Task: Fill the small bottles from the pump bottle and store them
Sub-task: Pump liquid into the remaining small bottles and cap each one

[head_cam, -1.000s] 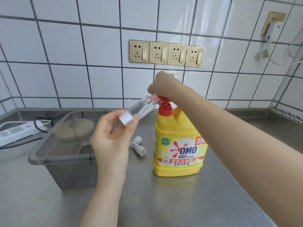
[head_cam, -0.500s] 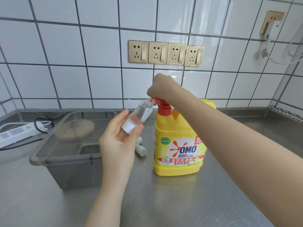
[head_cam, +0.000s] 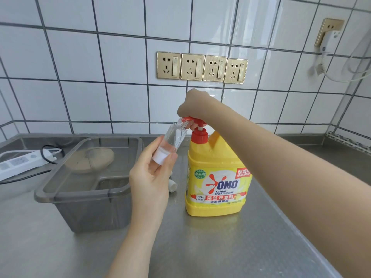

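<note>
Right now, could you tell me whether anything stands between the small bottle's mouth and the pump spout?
Nothing visible does. The left hand holds the small bottle tilted, its open mouth right at the red pump spout, which the right hand presses.

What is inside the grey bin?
The grey bin holds a tan round lid-like thing at the back. The left hand covers its right front corner; its front floor is hidden.

1. The scene is bright and evenly lit, with soft daylight that seems to come from the right of the frame.
2. Pale glare streaks the glossy wall tiles at upper centre and right.
3. The steel table shows dull sheen and a yellow reflection below the pump bottle.
4. Shadows are faint and soft-edged.
5. Tile lines bow toward the edges, a wide-angle distortion.
6. Focus is fairly sharp throughout.
</note>
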Demonstrator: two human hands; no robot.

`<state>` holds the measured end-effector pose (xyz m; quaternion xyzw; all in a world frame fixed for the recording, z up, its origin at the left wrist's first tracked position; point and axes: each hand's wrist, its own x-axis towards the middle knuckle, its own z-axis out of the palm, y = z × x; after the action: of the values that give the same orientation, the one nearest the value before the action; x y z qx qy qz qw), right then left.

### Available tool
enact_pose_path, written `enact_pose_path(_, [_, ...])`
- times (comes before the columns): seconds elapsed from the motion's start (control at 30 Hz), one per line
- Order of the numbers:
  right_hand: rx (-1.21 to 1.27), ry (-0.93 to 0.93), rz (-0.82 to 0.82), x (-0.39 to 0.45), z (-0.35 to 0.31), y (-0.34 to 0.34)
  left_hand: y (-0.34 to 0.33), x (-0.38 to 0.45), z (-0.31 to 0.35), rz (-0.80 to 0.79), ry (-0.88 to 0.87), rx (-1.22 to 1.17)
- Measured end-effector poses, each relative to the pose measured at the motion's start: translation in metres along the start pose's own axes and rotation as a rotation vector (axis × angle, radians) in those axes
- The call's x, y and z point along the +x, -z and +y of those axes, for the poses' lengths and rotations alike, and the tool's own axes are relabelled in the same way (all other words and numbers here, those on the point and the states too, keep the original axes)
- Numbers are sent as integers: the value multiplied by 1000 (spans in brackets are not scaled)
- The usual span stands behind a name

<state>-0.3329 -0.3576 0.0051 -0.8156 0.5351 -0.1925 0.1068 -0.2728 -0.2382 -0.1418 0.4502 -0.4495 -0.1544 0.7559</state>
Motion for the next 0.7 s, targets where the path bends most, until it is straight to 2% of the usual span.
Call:
enact_pose_path(0.3, [25,-16,21,4,6,-8,-1,0,-10,-45,35,-44])
enact_pose_path(0.53, [156,9,-1,11,6,0,-10,-4,-10,-103,251,-352])
enact_pose_path(0.7, [24,101,132,20,7,4,-8,3,-12,-114,272,-308])
